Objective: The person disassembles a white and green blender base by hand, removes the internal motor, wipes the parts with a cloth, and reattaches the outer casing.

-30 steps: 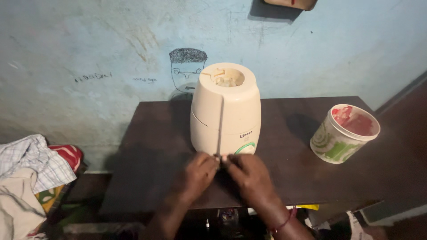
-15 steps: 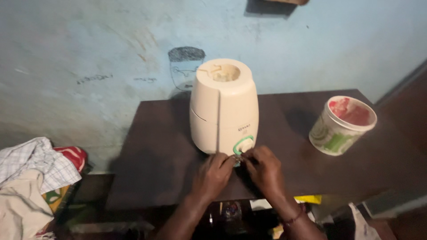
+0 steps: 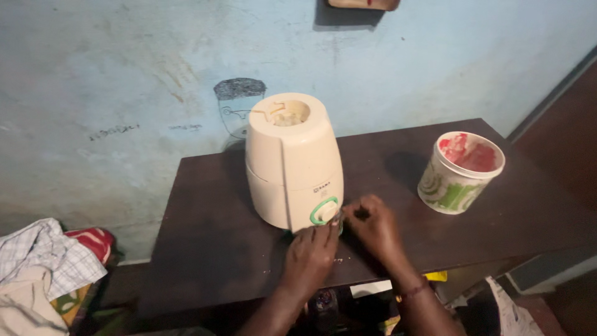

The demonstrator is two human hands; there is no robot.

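Both hands are working at the base of a cream mixer grinder [image 3: 292,163]: left hand [image 3: 313,252] and right hand [image 3: 373,225] are pinching near its green dial [image 3: 324,211]. The grinder is standing on a dark wooden table [image 3: 205,242] against a blue wall [image 3: 124,74], with a paint-smeared tub [image 3: 459,172] sitting well apart.

Dark brown table [image 3: 205,242] against the wall. Cream mixer base [image 3: 291,162] stands on it. Round tub [image 3: 460,171] stands at right.

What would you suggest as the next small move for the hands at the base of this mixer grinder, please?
Probably steady the cream mixer grinder base with the left hand, then turn its green-ringed knob with the right hand. Both hands sit low at the front, beside that knob, and the base stands free on the dark table.
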